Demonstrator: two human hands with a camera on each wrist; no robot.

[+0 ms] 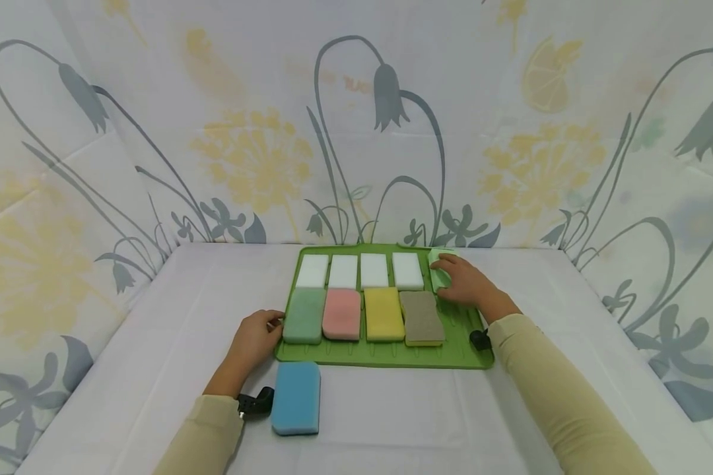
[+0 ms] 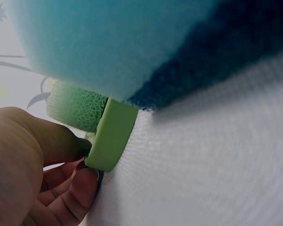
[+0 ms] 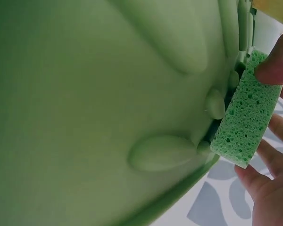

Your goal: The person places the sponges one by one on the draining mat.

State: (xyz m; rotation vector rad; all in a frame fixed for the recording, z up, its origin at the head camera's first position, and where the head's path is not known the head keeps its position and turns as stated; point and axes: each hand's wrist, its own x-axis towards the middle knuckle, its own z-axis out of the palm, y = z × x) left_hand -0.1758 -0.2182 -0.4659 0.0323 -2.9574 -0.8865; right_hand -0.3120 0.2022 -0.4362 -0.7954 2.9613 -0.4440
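A green ribbed drying tray (image 1: 386, 356) lies on the table. At its left edge my left hand (image 1: 254, 340) pinches the rim, thumb above and fingers below, as the left wrist view shows. My right hand (image 1: 466, 280) grips a light green sponge (image 3: 247, 110) full of holes at the tray's back right, with the thumb on one side and fingers on the other. Left of it, several white sponge blocks (image 1: 407, 271) form the back row. In front of them sit a green sponge (image 1: 304, 316), a pink one (image 1: 341, 315), a yellow one (image 1: 384, 315) and a grey-brown one (image 1: 422, 318).
A blue sponge (image 1: 296, 399) with a dark underside stands on the white tablecloth (image 1: 404, 422) before the tray's front left, beside the left wrist's black camera (image 1: 257, 402). A flower-patterned cloth (image 1: 356, 145) hangs behind and at both sides.
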